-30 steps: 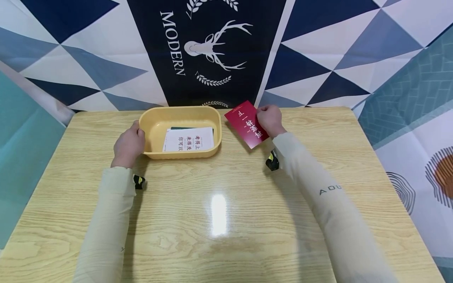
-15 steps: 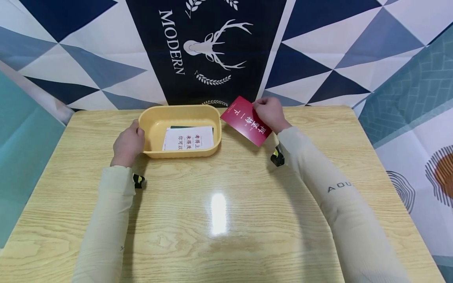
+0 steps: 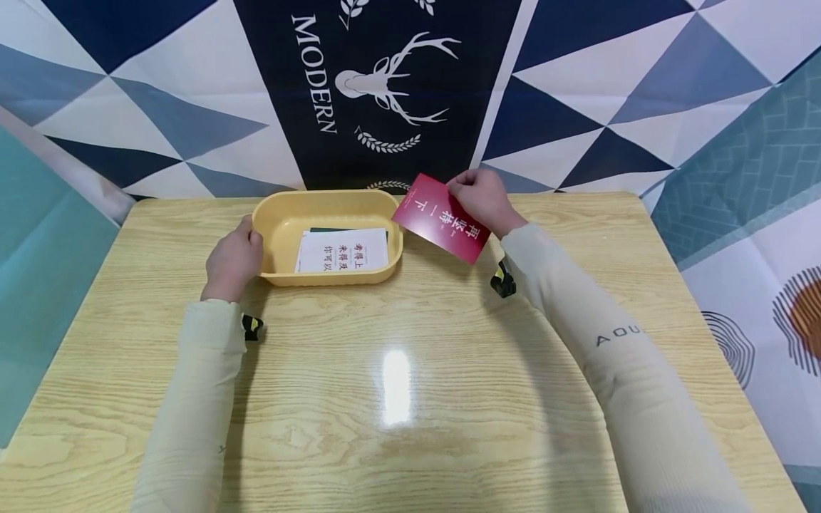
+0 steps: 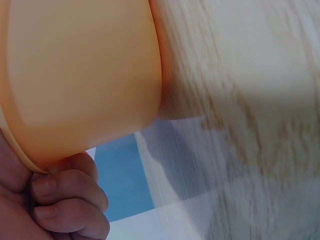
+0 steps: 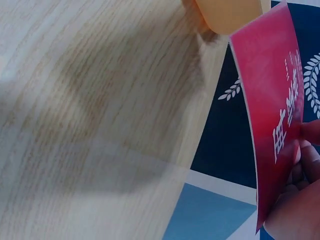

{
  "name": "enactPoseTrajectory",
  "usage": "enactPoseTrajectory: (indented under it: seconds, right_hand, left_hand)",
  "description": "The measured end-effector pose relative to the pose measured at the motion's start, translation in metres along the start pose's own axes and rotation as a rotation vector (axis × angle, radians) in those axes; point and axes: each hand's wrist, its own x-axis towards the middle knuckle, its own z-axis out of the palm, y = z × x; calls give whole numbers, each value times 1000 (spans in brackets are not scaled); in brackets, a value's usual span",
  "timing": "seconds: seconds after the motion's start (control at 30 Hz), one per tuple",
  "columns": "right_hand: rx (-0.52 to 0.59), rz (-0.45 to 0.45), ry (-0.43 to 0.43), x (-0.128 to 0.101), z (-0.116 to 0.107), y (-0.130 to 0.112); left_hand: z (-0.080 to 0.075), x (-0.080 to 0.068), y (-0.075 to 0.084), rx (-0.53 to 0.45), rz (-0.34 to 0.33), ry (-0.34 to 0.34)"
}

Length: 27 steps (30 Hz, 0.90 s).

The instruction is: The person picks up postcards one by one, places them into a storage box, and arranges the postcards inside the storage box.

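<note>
My left hand point(image 3: 234, 262) grips the left end of a yellow plastic basket point(image 3: 327, 281); in the left wrist view its curled fingers point(image 4: 72, 200) hold the rim. Inside the basket lie white cards point(image 3: 343, 251) with dark red writing, a dark green edge point(image 3: 327, 230) showing behind them. To the right, my right hand point(image 3: 484, 199) pinches a red card point(image 3: 436, 217) with white characters by its far edge. The card hangs tilted above the table, its left corner overlapping the basket's right rim in the head view. The right wrist view shows the card point(image 5: 270, 100) slightly bowed.
The wooden table point(image 3: 385, 442) runs to a patterned wall hanging point(image 3: 385, 85) with a deer head, right behind the basket. A black wrist strap piece point(image 3: 503, 279) sits below the right wrist, another piece point(image 3: 252, 328) by the left.
My right hand has carried the red card left and slightly up, turning it more sideways, so its corner comes to the basket's rim. My left hand and the basket stay put.
</note>
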Motion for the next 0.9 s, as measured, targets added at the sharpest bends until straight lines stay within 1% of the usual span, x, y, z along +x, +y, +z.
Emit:
enactPoseTrajectory:
  seconds: [0.33,0.73,0.9]
  right_hand:
    - [-17,-18,-67,0,3,-17]
    - [-28,-109,-132,0,12,-33]
    - [-45,-140,-152,1,15,-37]
  left_hand:
    - [-1,1,1,3,-7,-9]
    - [-1,1,1,-8,-19,-4]
    - [-2,2,1,-2,-14,-5]
